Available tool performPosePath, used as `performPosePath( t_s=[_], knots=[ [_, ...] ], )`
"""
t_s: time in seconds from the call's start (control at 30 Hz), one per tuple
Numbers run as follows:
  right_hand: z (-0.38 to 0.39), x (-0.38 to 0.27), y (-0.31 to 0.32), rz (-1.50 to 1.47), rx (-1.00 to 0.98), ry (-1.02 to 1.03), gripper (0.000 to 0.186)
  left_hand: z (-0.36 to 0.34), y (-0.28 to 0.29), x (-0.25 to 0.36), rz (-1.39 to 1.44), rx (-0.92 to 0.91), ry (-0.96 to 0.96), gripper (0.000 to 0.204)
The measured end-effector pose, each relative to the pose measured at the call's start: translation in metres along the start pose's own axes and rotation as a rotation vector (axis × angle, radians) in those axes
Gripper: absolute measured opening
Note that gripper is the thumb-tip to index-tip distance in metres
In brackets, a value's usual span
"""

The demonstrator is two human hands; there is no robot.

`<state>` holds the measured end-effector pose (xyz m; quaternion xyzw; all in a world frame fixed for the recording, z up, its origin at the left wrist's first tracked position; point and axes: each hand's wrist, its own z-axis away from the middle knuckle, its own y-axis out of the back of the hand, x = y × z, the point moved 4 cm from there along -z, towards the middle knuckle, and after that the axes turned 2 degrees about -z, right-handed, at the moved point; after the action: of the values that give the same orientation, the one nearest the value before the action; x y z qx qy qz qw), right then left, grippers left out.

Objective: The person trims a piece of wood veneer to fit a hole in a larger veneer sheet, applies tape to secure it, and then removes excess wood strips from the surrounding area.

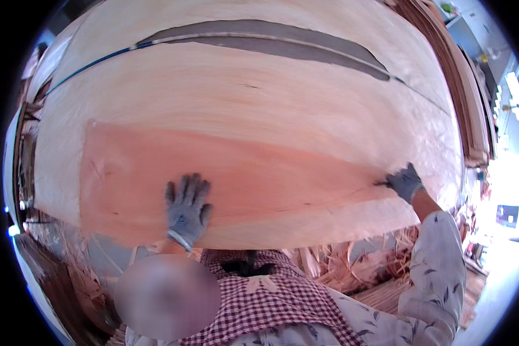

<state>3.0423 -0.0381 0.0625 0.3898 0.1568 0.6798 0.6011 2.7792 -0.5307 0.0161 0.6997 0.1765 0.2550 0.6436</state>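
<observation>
the left hand (188, 209) lies flat, fingers wide, on the pink sheet (259, 173) over pale wood (213, 101). the right hand (405, 183) bends at its narrow end; can't tell if it's pinching. a hard tug might rip it.

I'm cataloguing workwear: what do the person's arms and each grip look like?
The left grip and right grip wear grey fabric-like gloves with paler cuffs. The right sleeve is whitish with a dark leafy print. Most of the left forearm is blurred out.
</observation>
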Motion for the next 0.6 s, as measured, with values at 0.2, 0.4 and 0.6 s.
performPosePath(
  t_s=[0.2,0.4,0.6],
  knots=[
    [-0.006,-0.011,0.02,-1.085,0.332,-0.329,0.022,-0.015,0.016,-0.018,0.101,-0.011,0.007,0.052],
    [-0.075,-0.202,0.185,-1.04,0.566,0.095,0.019,0.022,0.023,-0.028,0.351,0.174,0.062,0.052],
    [-0.16,-0.36,0.351,-0.883,0.31,0.457,0.026,0.039,0.049,-0.181,0.186,0.418,0.318,0.037]
  ],
)
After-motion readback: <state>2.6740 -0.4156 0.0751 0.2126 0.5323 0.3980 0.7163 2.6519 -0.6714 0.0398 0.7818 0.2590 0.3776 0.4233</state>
